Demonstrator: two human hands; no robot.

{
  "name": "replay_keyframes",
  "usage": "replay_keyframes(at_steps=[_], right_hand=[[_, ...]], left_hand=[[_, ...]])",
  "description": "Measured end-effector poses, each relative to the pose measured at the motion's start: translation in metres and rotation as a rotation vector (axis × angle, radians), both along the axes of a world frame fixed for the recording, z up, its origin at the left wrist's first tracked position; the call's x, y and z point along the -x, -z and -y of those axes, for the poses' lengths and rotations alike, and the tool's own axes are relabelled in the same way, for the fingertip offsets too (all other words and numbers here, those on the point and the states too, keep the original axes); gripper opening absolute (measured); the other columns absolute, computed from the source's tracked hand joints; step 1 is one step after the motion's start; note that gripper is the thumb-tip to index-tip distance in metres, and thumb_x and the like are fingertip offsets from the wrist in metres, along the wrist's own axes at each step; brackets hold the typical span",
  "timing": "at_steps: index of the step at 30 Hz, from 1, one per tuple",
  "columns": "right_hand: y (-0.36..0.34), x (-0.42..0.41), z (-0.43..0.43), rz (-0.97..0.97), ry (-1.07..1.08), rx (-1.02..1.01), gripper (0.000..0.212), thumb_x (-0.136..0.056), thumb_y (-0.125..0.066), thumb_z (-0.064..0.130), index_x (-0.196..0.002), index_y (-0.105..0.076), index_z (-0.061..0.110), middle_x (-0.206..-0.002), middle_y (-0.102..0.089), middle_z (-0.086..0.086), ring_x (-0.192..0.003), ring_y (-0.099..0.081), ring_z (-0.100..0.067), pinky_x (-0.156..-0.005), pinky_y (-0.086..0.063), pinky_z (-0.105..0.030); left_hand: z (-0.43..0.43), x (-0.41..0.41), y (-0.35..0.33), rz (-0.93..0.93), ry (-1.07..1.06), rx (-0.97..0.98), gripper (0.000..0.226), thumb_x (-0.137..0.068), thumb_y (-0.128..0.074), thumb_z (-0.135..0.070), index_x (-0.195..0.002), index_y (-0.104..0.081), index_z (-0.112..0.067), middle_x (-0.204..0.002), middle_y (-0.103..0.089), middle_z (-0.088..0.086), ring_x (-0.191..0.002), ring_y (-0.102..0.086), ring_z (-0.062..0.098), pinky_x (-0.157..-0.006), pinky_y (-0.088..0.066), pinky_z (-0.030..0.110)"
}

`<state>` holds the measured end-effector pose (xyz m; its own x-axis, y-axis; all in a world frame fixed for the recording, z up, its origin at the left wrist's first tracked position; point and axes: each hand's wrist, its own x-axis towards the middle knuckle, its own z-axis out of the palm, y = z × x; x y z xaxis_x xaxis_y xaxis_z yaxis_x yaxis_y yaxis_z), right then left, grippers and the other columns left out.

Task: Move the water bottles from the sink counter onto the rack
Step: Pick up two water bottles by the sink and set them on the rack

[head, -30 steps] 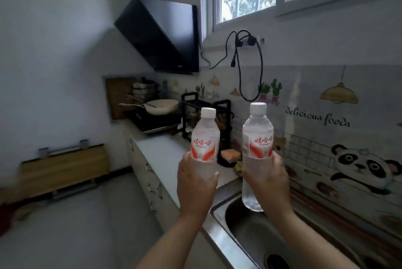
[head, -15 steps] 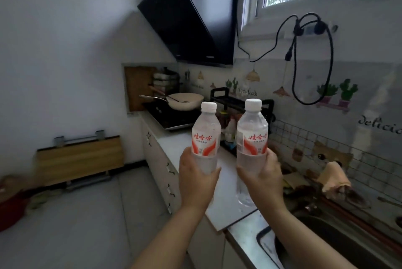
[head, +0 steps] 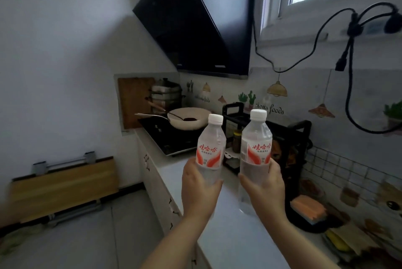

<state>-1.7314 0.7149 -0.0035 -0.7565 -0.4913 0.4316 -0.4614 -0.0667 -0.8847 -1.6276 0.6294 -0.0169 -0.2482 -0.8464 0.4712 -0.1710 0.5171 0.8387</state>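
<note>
The left hand [head: 201, 190] is gripping one water bottle [head: 210, 144] and the right hand [head: 265, 188] is gripping the other bottle [head: 256, 140], both upright above the bench [head: 235, 238], with the black rack [head: 299, 136] standing just ahead and slightly rightward, nearer the right hand.

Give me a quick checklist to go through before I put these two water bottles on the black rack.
1. Left hand grips the left bottle round its lower half: ok.
2. Right hand grips the right bottle the same way: ok.
3. Both bottles capped and upright: ok.
4. Bottles held apart, not knocking together: ok.
5. Free spot on the rack: cannot tell; the bottles hide much of it and its shelves are dark.
</note>
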Motion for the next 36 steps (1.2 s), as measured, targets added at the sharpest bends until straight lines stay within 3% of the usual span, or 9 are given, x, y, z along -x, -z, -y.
replay_keyframes(at_steps=[4,10,15,20,24,28,36], right_hand=[[-0.003,0.024,0.048,0.042,0.026,-0.003,0.067,-0.074,-0.075,0.005,-0.131,-0.042,0.014,-0.115,-0.05,0.001,-0.104,-0.048,-0.012,-0.085,-0.041,-0.027],[0.004,0.065,0.12,0.027,0.132,-0.015,0.061,-0.072,-0.077,0.012,-0.122,-0.044,0.022,-0.11,-0.05,0.004,-0.1,-0.051,-0.013,-0.077,-0.041,-0.023],[0.013,0.094,0.186,0.008,0.279,-0.039,0.065,-0.072,-0.077,0.013,-0.127,-0.044,0.018,-0.112,-0.051,0.002,-0.105,-0.051,-0.016,-0.084,-0.044,-0.032],[0.006,0.116,0.253,0.012,0.441,-0.054,0.065,-0.071,-0.077,0.011,-0.128,-0.044,0.016,-0.111,-0.049,0.004,-0.102,-0.05,-0.015,-0.082,-0.043,-0.031],[0.001,0.133,0.295,0.006,0.54,-0.06,0.07,-0.071,-0.078,0.014,-0.13,-0.042,0.014,-0.117,-0.051,0.0,-0.105,-0.048,-0.014,-0.085,-0.044,-0.031],[-0.009,0.154,0.323,-0.02,0.61,-0.071,0.072,-0.07,-0.079,0.015,-0.131,-0.041,0.013,-0.124,-0.054,-0.007,-0.114,-0.052,-0.022,-0.087,-0.044,-0.031],[-0.043,0.209,0.364,-0.074,0.649,0.016,0.07,-0.071,-0.078,0.019,-0.13,-0.042,0.015,-0.12,-0.054,-0.002,-0.108,-0.051,-0.015,-0.084,-0.043,-0.028]], left_hand=[[0.051,0.029,-0.002,-0.019,0.047,-0.027,0.077,-0.07,-0.079,-0.021,-0.133,-0.035,-0.015,-0.13,-0.047,0.004,-0.121,-0.048,0.018,-0.09,-0.039,0.019],[0.13,0.077,-0.001,-0.03,0.162,-0.032,0.075,-0.069,-0.08,-0.02,-0.131,-0.038,-0.012,-0.129,-0.049,0.006,-0.121,-0.049,0.019,-0.09,-0.041,0.021],[0.205,0.114,0.004,-0.036,0.281,-0.038,0.072,-0.069,-0.08,-0.019,-0.128,-0.039,-0.013,-0.123,-0.048,0.001,-0.117,-0.048,0.015,-0.088,-0.038,0.019],[0.285,0.147,-0.004,-0.006,0.423,-0.067,0.07,-0.07,-0.079,-0.018,-0.127,-0.038,-0.017,-0.11,-0.04,-0.01,-0.108,-0.045,0.007,-0.086,-0.04,0.02],[0.337,0.173,-0.009,0.008,0.5,-0.055,0.076,-0.068,-0.081,-0.022,-0.129,-0.037,-0.015,-0.122,-0.048,-0.001,-0.117,-0.049,0.015,-0.099,-0.046,0.032],[0.368,0.2,-0.019,-0.001,0.574,-0.051,0.069,-0.067,-0.082,-0.02,-0.123,-0.042,-0.014,-0.109,-0.042,-0.008,-0.112,-0.049,0.013,-0.09,-0.04,0.02],[0.406,0.266,-0.054,-0.087,0.689,0.009,0.066,-0.067,-0.082,-0.024,-0.121,-0.044,-0.015,-0.106,-0.043,-0.011,-0.101,-0.041,0.0,-0.08,-0.036,0.009]])
